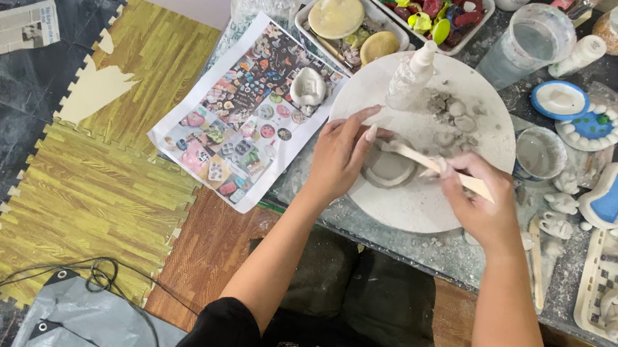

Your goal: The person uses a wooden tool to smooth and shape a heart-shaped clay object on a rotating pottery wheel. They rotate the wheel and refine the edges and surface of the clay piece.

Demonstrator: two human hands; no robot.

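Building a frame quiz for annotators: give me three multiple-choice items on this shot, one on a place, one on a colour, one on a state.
1. Where does the printed picture sheet lie?
A. left of the round white board
B. on the floor mats
C. under the blue dish

2. What colour is the inside of the kidney-shaped dish at the right?
A. red
B. blue
C. yellow

3. How is the wooden tool held?
A. lying loose on the board
B. in the left hand
C. in the right hand, tip at the clay piece

Answers:
1 A: the picture sheet sits beside the round white board, on its left.
2 B: the kidney-shaped dish is glazed blue inside.
3 C: the right hand grips the wooden tool; the left hand steadies the clay piece.
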